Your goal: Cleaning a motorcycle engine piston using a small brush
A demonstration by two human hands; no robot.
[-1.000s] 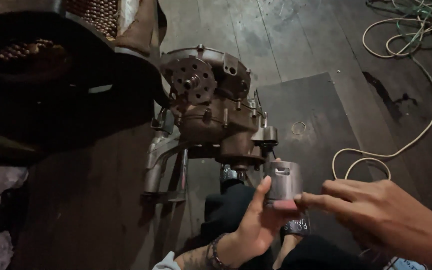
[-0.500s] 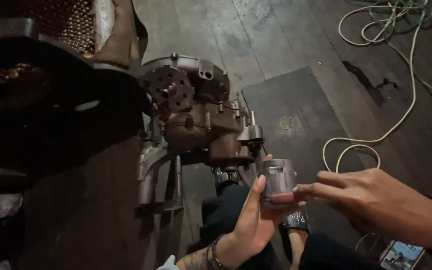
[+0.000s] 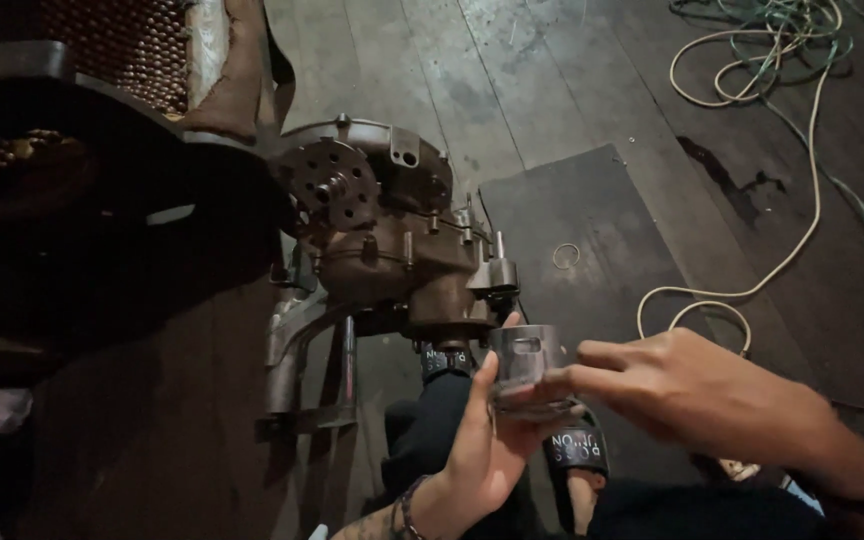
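The left hand cups a piston from below, thumb up its near side; the right hand pinches its right wall, fingers closed on the skirt. The piston sits between both sets of fingers, just below the engine on its stand, above the sandals. It looks like stiff, smooth metal, fairly light, likely oily and slippery. The skirt sides seem the best hold, clear of the side hole. Beyond the fingers, a ring lies on a dark board; a cord trails across the floor.
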